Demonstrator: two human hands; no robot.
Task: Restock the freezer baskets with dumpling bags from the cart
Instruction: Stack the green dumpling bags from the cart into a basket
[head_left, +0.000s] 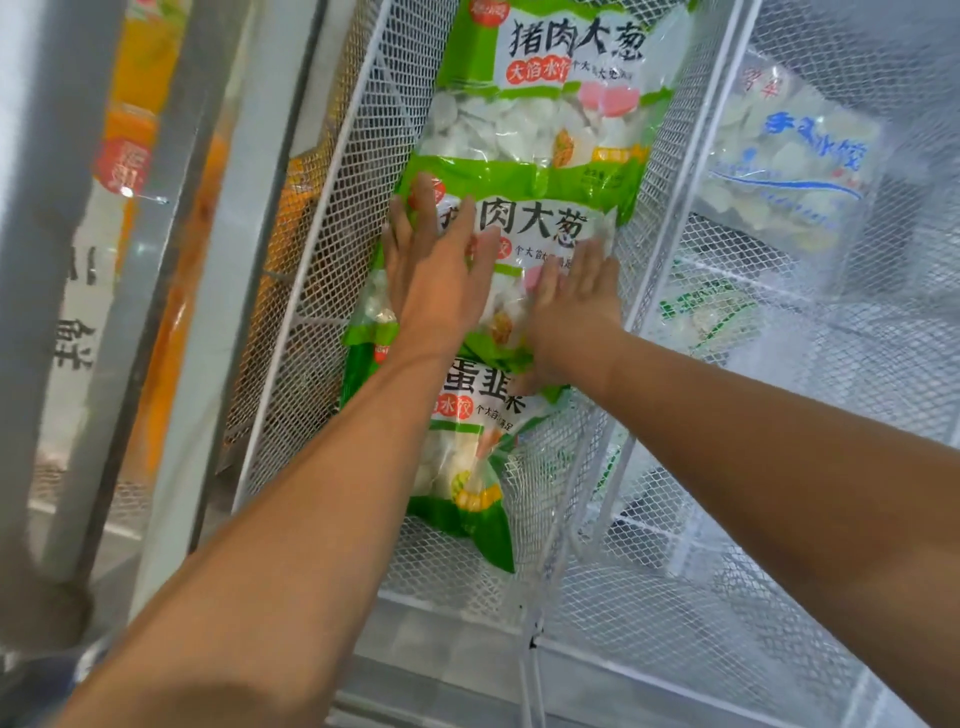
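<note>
Both hands, the left hand (436, 260) and right hand (574, 306), are pressing flat with fingers spread on the middle dumpling bag (540, 228), and should be seating it level inside the wire basket (337, 218).

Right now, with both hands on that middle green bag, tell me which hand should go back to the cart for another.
Probably the right hand. It only touches the middle green bag's lower right corner, while the left hand lies flat across its face, seemingly keeping it in the wire basket.

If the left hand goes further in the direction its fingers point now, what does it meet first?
Probably the upper green dumpling bag, just beyond the fingertips of the left hand, which lies flat on the middle bag. Depth is unclear.
</note>
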